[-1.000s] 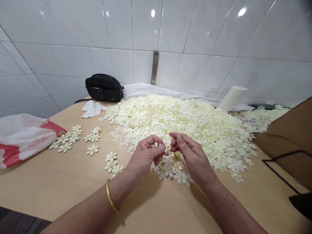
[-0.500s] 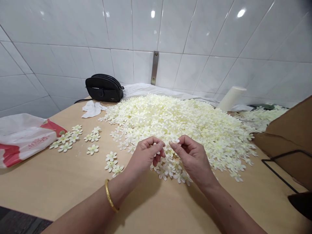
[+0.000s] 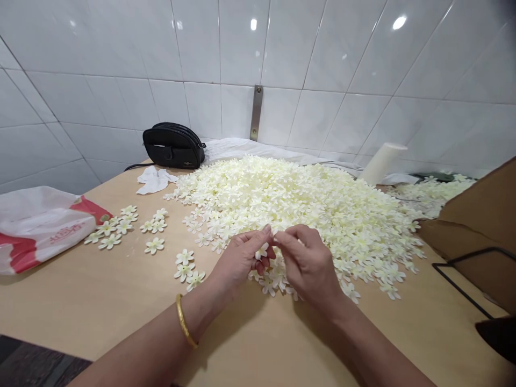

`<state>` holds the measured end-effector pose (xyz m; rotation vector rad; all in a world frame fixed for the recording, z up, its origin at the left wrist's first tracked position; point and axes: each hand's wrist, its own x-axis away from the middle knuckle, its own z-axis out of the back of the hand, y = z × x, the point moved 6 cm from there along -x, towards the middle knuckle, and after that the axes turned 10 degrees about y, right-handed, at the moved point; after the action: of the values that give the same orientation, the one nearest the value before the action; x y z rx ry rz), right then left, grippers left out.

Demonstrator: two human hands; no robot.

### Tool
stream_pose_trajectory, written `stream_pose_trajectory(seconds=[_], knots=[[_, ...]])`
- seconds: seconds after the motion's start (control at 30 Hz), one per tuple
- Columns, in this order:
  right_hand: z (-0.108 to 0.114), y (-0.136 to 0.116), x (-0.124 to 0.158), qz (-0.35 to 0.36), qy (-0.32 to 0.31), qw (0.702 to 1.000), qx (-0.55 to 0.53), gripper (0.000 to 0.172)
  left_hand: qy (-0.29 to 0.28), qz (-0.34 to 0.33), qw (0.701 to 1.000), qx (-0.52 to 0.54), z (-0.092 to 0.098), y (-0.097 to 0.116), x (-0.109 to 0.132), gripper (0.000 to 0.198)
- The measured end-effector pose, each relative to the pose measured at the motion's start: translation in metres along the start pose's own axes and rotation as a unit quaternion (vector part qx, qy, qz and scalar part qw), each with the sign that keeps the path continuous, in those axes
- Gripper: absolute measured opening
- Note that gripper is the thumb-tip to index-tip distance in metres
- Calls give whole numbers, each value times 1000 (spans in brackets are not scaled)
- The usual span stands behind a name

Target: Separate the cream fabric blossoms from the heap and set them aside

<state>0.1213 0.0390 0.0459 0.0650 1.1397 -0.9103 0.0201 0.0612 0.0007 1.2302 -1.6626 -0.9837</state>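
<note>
My left hand (image 3: 242, 258), with a gold bangle (image 3: 184, 321) at its wrist, is closed around a white artificial flower (image 3: 262, 250) that shows below the thumb. My right hand (image 3: 309, 264) is pinched beside the left fingertips, its knuckles turned up; whatever lies in that pinch is too small to make out. Both hands hover over the near edge of a large heap of cream-white artificial flowers (image 3: 278, 188). A few loose flowers (image 3: 184, 271) lie on the table left of my left wrist.
More single flowers (image 3: 108, 228) lie by a red and white plastic bag (image 3: 44, 231) on the wooden table (image 3: 133, 301). Behind stand a black pouch (image 3: 173, 145), crumpled tissue (image 3: 155, 180) and a tilted white roll (image 3: 381, 164). Cardboard (image 3: 475, 226) and a black metal frame (image 3: 459, 285) border the right.
My right hand has turned over and come closer to the left fingertips. The white petal piece at its fingers no longer shows. A flower in my left hand has come into clearer view.
</note>
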Motion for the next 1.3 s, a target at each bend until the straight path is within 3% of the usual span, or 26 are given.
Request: stream_pose_trajectory(seconds=[0.07, 0.13, 0.23, 0.37, 0.53, 0.67, 0.9, 1.0, 1.3], knots=[[-6, -6, 4, 76, -31, 995, 56, 29, 14, 1, 1000, 24, 2, 0, -2, 27], [-8, -6, 5, 83, -47, 994, 55, 35, 29, 10, 999, 39, 5, -1, -4, 22], [-4, 2, 1, -17, -47, 998, -49, 34, 33, 18, 998, 41, 6, -1, -5, 21], [-1, 10, -4, -141, -43, 975, -167, 20, 13, -28, 999, -27, 2, 4, -3, 22], [1, 9, -4, -151, -3, 977, -150, 12, 37, -17, 997, -62, 3, 1, -1, 20], [-1, 11, -1, -177, -2, 972, -158, 10, 43, 3, 999, -13, 6, -3, -3, 16], [-8, 25, 1, -285, -52, 924, -251, 13, 11, 66, 991, 119, 3, -6, -3, 13], [-8, 26, 1, -268, -74, 931, -237, 15, 9, 54, 994, 99, 3, -4, -2, 14], [-6, 4, -5, -86, -120, 981, -129, 18, 54, 30, 997, 35, 9, -1, -3, 23]])
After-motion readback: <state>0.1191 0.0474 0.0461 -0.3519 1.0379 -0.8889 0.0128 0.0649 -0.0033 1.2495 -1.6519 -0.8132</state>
